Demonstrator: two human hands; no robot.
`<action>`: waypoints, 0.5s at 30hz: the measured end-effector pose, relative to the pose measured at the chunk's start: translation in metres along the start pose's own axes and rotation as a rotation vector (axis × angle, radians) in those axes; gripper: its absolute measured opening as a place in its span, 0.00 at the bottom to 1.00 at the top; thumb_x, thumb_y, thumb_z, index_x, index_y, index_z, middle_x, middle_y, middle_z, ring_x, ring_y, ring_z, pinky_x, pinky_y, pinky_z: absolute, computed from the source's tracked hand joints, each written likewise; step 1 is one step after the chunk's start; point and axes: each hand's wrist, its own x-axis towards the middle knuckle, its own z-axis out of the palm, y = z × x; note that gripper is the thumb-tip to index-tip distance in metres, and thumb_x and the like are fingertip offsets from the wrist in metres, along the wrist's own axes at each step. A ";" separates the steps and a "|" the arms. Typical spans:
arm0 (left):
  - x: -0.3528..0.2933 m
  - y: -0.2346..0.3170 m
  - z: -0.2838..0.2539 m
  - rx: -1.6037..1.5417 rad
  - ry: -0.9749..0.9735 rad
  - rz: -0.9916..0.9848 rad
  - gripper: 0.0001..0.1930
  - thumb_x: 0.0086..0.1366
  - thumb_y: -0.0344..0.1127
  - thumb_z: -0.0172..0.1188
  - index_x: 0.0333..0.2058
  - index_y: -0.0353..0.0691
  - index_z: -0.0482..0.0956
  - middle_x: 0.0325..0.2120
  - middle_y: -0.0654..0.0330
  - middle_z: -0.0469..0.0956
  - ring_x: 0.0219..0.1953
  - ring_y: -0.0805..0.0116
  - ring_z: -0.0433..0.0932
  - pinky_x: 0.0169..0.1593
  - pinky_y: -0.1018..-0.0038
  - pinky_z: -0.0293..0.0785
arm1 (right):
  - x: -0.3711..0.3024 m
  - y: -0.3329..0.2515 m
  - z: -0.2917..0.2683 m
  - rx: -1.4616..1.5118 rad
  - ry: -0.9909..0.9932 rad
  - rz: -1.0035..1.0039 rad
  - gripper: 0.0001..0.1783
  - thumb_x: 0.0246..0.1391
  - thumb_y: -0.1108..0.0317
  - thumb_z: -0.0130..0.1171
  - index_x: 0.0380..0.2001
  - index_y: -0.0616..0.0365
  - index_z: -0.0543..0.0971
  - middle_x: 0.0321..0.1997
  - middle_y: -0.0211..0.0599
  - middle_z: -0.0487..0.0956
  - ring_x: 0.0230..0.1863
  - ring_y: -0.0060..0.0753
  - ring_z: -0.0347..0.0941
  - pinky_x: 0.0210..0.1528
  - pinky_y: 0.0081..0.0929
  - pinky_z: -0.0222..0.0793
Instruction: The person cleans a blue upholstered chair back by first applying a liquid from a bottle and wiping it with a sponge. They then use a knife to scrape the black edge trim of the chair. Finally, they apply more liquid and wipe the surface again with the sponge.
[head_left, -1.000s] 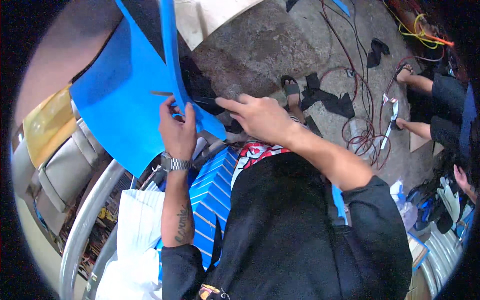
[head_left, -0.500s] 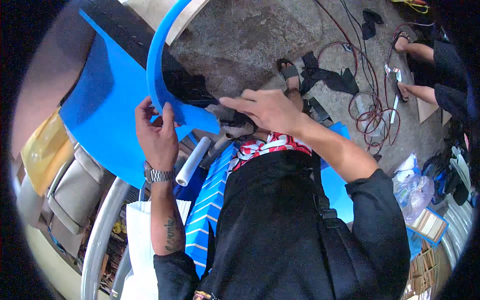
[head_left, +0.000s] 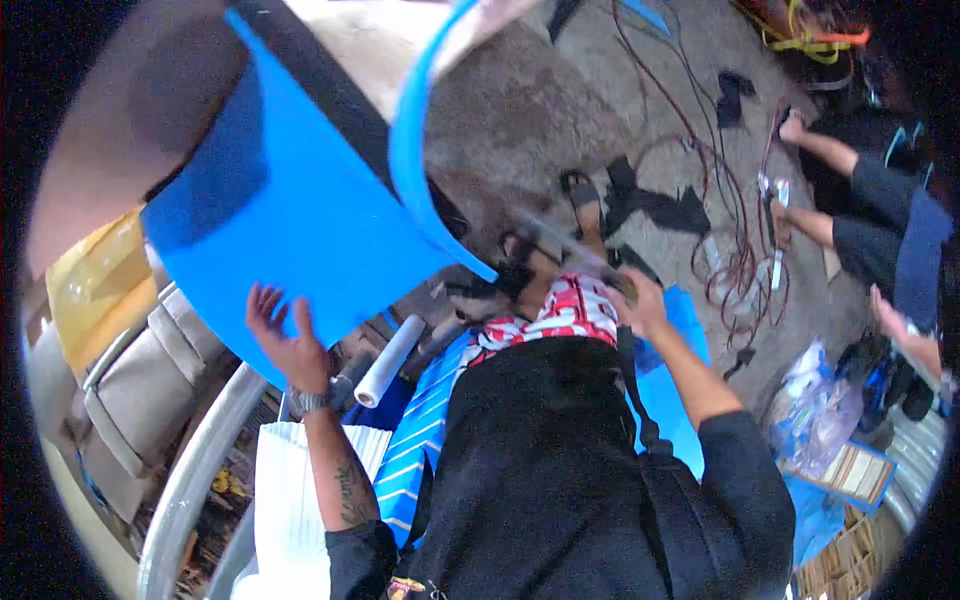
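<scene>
head view: the left hand [head_left: 290, 335] is loose and empty, fingers spread over the lower edge of a big blue sheet [head_left: 310, 220]; whether it touches cannot be told. the right hand [head_left: 643, 308], near the patterned shorts, is closed round a thin tool [head_left: 560, 238], too blurred to name, slanting up and leftward. between the hands and further off, a curved blue strip [head_left: 407, 165] arcs upward, its lower end close by the sheet's corner. below that corner lies a white roll [head_left: 390, 362], beside a white-striped blue surface [head_left: 425, 420]. black scraps [head_left: 655, 208] lie on the concrete floor beyond.
</scene>
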 end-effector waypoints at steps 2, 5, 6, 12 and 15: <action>0.001 -0.075 -0.061 0.356 0.352 -0.050 0.30 0.57 0.44 0.62 0.52 0.33 0.64 0.44 0.53 0.70 0.43 0.60 0.71 0.49 0.67 0.67 | -0.013 -0.027 -0.007 0.043 0.263 0.128 0.18 0.43 0.57 0.66 0.30 0.57 0.73 0.25 0.39 0.77 0.27 0.39 0.74 0.31 0.33 0.69; -0.029 -0.210 -0.151 0.194 0.444 -0.434 0.30 0.58 0.49 0.61 0.49 0.30 0.68 0.40 0.57 0.73 0.40 0.65 0.71 0.48 0.71 0.66 | 0.037 -0.051 0.035 0.650 0.187 0.188 0.18 0.53 0.54 0.56 0.24 0.59 0.72 0.24 0.35 0.77 0.25 0.26 0.71 0.30 0.26 0.67; -0.056 -0.237 -0.165 0.055 0.278 -0.572 0.29 0.58 0.49 0.61 0.48 0.30 0.70 0.38 0.59 0.74 0.39 0.68 0.70 0.47 0.72 0.66 | 0.059 -0.101 0.038 0.933 0.079 0.127 0.20 0.58 0.52 0.50 0.23 0.59 0.71 0.28 0.35 0.78 0.26 0.25 0.72 0.31 0.24 0.68; -0.038 -0.261 -0.114 -0.642 -0.067 -0.685 0.21 0.57 0.45 0.61 0.44 0.35 0.75 0.36 0.63 0.76 0.39 0.74 0.73 0.44 0.75 0.69 | 0.146 -0.173 0.054 1.113 -0.082 -0.179 0.22 0.64 0.50 0.35 0.27 0.57 0.67 0.42 0.38 0.75 0.42 0.31 0.69 0.47 0.29 0.63; -0.069 -0.281 -0.138 -0.758 -0.052 -0.720 0.21 0.57 0.44 0.61 0.44 0.36 0.75 0.37 0.63 0.76 0.38 0.73 0.74 0.43 0.75 0.70 | 0.122 -0.218 0.044 1.048 -0.141 -0.096 0.22 0.65 0.51 0.35 0.29 0.58 0.67 0.40 0.37 0.74 0.40 0.30 0.66 0.46 0.25 0.61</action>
